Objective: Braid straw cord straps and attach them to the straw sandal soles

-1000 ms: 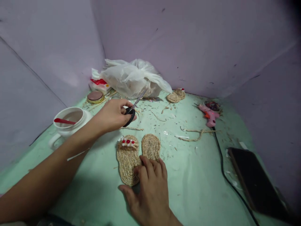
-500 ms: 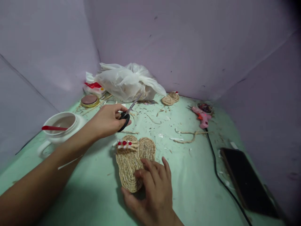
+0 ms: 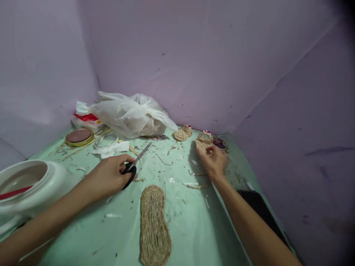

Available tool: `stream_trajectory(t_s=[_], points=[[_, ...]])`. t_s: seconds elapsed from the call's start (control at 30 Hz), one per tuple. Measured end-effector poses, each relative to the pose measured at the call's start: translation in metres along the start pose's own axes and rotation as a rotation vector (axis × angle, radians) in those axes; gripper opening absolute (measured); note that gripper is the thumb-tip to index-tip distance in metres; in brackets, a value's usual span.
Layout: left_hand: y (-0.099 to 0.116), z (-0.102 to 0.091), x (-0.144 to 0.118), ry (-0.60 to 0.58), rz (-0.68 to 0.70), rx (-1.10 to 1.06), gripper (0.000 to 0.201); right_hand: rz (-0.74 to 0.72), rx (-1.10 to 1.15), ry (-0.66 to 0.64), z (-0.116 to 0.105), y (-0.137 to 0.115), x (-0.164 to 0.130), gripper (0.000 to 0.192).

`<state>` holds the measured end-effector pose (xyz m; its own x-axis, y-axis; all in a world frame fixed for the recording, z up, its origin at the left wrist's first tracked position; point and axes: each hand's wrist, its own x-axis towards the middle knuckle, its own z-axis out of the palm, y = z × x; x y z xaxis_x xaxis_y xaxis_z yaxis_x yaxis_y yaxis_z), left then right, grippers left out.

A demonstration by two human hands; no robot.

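Since the earlier frame the right hand [image 3: 215, 159] has left the near end of the counter [image 3: 194, 229] and carried the decorated woven sandal [image 3: 203, 141] to the far side, leaving a single plain woven sole [image 3: 154, 223] lying flat near the front edge. At far left a white jar [image 3: 41, 184] stands with a red spoon [image 3: 13, 193] inside. Behind it lie a round gold-rimmed lid [image 3: 79, 136], a clear ring [image 3: 106, 140] and a crumpled plastic bag [image 3: 127, 114]. The left hand [image 3: 109, 176] rests on the counter with its fingers closed through the black handles of the scissors [image 3: 133, 166], whose blades point away toward the bag. Another small woven sandal [image 3: 183, 133] sits by the back wall. The right hand has its fingers curled, pinching the near rim of the decorated sandal, well apart from the plain sole. A dark flat slab [image 3: 255, 203] shows beyond the right forearm.
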<state>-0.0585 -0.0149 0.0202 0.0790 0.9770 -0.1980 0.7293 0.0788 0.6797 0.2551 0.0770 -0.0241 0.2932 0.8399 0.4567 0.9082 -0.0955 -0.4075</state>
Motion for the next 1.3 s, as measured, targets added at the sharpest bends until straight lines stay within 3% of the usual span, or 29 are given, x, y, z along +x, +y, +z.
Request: stream_trajectory(t_s=[0.27, 0.6, 0.83, 1.07, 1.17, 1.3], points=[[-0.011, 0.010, 0.010, -0.052, -0.040, -0.031, 0.028, 0.035, -0.243, -0.104, 0.037, -0.008, 0.020, 0.041], [-0.011, 0.020, 0.011, -0.095, -0.036, 0.007, 0.028, -0.047, -0.331, -0.340, 0.052, -0.012, 0.045, 0.027], [-0.012, 0.024, 0.010, -0.106, -0.017, 0.001, 0.029, -0.089, -0.258, -0.353, 0.056, -0.018, 0.055, 0.028], [-0.008, 0.025, 0.009, -0.088, -0.018, 0.078, 0.023, -0.142, 0.000, -0.425, 0.079, -0.061, 0.057, 0.028], [-0.005, 0.026, 0.006, -0.090, -0.005, 0.097, 0.022, -0.122, 0.111, -0.415, 0.074, -0.072, 0.060, 0.029], [0.000, 0.026, 0.003, -0.082, 0.020, 0.110, 0.021, -0.070, 0.254, -0.341, 0.036, -0.062, 0.055, 0.022]])
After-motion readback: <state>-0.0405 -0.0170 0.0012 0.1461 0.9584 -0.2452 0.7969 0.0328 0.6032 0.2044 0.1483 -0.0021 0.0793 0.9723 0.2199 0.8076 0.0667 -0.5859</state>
